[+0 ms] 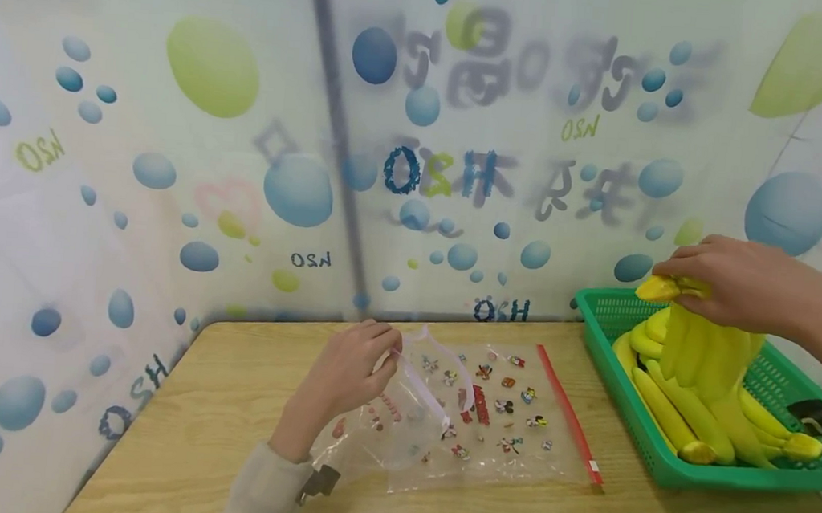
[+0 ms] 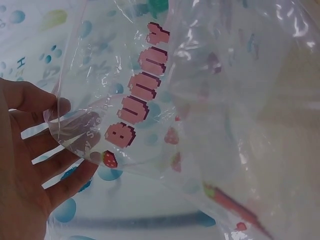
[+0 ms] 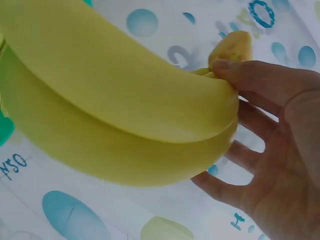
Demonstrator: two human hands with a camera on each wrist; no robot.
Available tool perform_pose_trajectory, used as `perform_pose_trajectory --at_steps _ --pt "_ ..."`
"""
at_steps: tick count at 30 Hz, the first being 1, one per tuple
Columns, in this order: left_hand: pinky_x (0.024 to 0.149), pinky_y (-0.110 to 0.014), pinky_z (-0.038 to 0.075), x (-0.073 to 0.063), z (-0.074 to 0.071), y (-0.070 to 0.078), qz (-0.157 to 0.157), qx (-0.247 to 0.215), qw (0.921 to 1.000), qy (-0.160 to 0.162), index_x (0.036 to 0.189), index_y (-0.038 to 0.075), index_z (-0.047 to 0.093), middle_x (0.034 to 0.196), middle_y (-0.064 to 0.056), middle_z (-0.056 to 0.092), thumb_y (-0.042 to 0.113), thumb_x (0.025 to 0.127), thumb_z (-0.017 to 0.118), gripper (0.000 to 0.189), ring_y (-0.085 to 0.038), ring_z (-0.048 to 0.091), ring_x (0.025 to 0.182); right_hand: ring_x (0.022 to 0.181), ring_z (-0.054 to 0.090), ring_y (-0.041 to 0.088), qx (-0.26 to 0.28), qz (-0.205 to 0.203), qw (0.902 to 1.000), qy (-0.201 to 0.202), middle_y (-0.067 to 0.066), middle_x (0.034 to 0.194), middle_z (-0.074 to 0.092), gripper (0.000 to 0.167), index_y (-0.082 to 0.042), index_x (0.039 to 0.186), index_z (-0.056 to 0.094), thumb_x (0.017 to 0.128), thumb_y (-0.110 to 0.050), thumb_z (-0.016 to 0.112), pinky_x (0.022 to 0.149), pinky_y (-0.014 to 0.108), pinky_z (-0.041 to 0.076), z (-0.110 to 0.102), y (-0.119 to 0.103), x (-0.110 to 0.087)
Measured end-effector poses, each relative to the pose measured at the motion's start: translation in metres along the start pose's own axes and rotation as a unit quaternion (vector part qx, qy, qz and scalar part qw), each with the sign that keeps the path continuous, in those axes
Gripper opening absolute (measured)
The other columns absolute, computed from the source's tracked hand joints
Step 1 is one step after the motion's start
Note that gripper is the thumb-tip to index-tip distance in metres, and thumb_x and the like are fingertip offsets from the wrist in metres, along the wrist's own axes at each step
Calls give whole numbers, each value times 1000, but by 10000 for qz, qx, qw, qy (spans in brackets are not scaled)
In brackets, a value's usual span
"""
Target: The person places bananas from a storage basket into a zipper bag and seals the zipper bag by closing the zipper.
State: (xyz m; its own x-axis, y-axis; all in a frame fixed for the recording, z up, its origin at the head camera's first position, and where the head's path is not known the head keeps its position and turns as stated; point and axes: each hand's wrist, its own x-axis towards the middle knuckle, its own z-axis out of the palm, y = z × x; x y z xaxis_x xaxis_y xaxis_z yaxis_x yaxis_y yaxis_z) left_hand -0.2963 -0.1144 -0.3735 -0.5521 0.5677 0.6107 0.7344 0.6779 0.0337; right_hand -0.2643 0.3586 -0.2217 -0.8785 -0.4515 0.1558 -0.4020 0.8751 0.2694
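Observation:
My left hand (image 1: 347, 376) pinches the rim of a clear zip bag (image 2: 135, 107) between thumb and fingers. This bag has a pale zip strip and pink "BUNNY" lettering, and its mouth gapes in the head view. Beneath it on the table lies another clear zip bag (image 1: 514, 418), with a red zip and small cartoon prints. At the right, my right hand (image 1: 757, 284) grips a bunch of bananas (image 1: 711, 353) by its stem end. The bunch hangs over a green basket (image 1: 623, 410); in the right wrist view the thumb presses near the stem (image 3: 232, 50).
More bananas (image 1: 681, 411) lie in the basket, which has perforated walls and a black handle clip (image 1: 815, 417). The wooden table (image 1: 225, 403) ends against a curtain (image 1: 410, 272) printed with blue and green spots.

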Motion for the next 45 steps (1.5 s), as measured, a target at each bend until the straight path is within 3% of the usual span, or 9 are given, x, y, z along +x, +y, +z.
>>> perform_pose_trajectory --at_steps 5,8,13,18,22,26,32,40,45 --pt "67 -27 49 -2 2 0 10 49 10000 6 87 20 68 86 9 67 14 94 57 14 -10 58 79 109 65 40 274 81 9988 402 17 122 72 41 -7 125 72 87 -17 82 88 59 55 -8 -7 5" --pt "67 -27 49 -2 3 -1 40 57 10000 14 86 20 67 86 9 67 14 93 57 15 -10 58 78 107 68 36 641 10 9944 841 14 120 73 41 -9 125 72 88 -20 82 86 57 56 -9 -13 7" --pt "68 -27 49 -1 3 -1 106 67 9999 24 85 20 67 86 9 67 13 93 57 15 -10 58 78 99 70 24 1332 -308 9769 1640 3 115 76 39 -13 121 74 83 -15 85 82 48 55 -9 -27 14" --pt "67 -27 48 0 3 -1 126 87 9999 44 83 21 65 85 10 66 14 93 57 15 -10 57 78 94 67 20 1887 -529 9606 1969 0 111 76 41 -13 120 74 82 -13 86 75 32 53 -7 -48 28" --pt "67 -27 48 1 2 0 97 84 9999 2 83 21 65 85 10 66 14 93 56 15 -10 57 78 91 65 16 2156 -770 9479 2217 0 108 76 41 -11 119 74 81 -13 88 72 27 52 -3 -69 37" --pt "68 -28 49 0 2 0 78 72 9999 -32 84 20 65 85 9 66 14 94 56 15 -11 57 78 88 60 10 2451 -809 9380 2316 -2 105 75 37 -13 117 74 82 -16 87 69 25 46 3 -93 46" --pt "67 -27 48 0 1 0 107 77 9999 15 84 20 65 85 8 66 14 94 56 15 -11 57 78 88 56 12 2967 -441 9317 2049 0 102 73 31 -13 114 73 86 -23 84 67 27 41 17 -125 59" --pt "65 -25 46 1 -1 2 69 32 9999 83 85 19 66 86 8 67 13 94 55 16 -11 55 76 89 60 13 3609 -524 9031 2268 1 102 74 29 -12 110 74 85 -19 85 65 25 42 44 -152 75" --pt "65 -25 47 0 -2 2 23 4 10000 95 88 19 67 86 8 66 13 95 54 16 -11 55 76 85 56 13 4102 -422 8850 2161 0 101 73 31 -13 110 73 83 -19 87 64 26 44 57 -170 81"
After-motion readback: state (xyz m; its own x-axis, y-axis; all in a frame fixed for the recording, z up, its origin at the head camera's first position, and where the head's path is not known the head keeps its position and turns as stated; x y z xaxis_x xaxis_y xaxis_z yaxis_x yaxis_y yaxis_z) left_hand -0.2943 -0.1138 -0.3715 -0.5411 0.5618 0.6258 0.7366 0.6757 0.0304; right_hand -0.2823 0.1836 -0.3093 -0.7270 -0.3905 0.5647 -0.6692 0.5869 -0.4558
